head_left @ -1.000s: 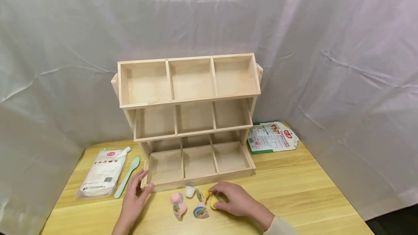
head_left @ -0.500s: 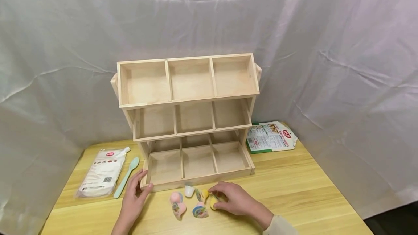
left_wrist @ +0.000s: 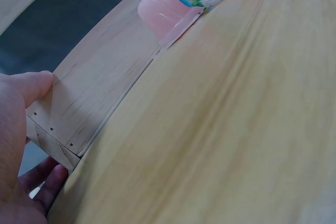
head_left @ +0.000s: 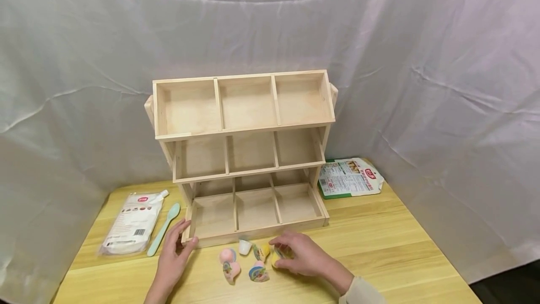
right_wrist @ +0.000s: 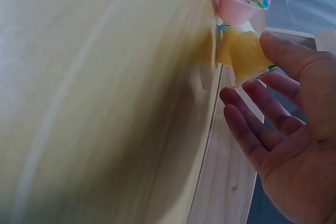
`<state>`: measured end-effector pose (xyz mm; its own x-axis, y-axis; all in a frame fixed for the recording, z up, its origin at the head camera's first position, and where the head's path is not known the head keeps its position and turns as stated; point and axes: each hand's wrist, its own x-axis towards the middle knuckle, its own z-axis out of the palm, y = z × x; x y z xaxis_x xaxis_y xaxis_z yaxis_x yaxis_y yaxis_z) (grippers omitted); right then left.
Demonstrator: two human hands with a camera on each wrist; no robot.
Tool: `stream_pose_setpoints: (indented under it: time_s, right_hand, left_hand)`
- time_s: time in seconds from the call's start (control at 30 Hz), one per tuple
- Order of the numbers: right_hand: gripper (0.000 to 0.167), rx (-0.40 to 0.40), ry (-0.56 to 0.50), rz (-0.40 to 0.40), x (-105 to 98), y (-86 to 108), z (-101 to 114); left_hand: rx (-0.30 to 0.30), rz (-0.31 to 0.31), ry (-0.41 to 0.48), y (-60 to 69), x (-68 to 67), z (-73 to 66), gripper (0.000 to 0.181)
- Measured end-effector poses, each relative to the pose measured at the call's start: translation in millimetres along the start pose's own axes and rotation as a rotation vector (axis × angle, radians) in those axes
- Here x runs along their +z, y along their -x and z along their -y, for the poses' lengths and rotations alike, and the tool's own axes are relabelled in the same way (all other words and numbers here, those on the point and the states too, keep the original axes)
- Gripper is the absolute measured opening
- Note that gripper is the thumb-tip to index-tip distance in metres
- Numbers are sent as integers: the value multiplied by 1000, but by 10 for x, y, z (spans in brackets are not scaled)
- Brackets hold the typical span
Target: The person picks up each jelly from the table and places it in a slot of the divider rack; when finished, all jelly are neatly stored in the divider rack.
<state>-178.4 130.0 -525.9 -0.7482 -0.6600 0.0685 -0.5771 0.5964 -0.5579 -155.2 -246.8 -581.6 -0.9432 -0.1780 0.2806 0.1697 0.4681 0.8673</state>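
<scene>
My left hand (head_left: 174, 252) holds the lower left front corner of a three-tier wooden rack (head_left: 257, 232). In the left wrist view its thumb (left_wrist: 39, 85) lies on the front board and its fingers reach round the side. My right hand (head_left: 301, 253) pinches a yellow jelly cup (right_wrist: 248, 55) between thumb and fingertips, with the lid side toward the fingers. Another yellow jelly cup (head_left: 264, 250) lies just left of it. Pink jelly cups (head_left: 232, 271) with printed lids and a white one (head_left: 244, 247) lie before the rack.
Left of the rack lie a white pouch (head_left: 132, 224) and a pale green spoon (head_left: 163, 230). A white and green printed packet (head_left: 351, 177) rests at the back right. Grey cloth (head_left: 236, 32) hangs behind the wooden table (head_left: 379, 257).
My right hand has tipped the yellow jelly cup and raised it slightly, so its printed lid now shows under the fingers. The left hand and the rack stay put.
</scene>
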Motion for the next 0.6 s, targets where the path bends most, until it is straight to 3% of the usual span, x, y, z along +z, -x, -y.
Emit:
stream_pose_setpoints:
  time_s: [0.2, 0.6]
  right_hand:
    - [47, -2, -5, -17, -51, -30, 36]
    - [46, -35, -140, -55, -194, -230, 194]
  left_hand:
    - [6, -11, -5, 3, -1, -5, 48]
    - [-12, 7, 0, -5, -7, 17, 48]
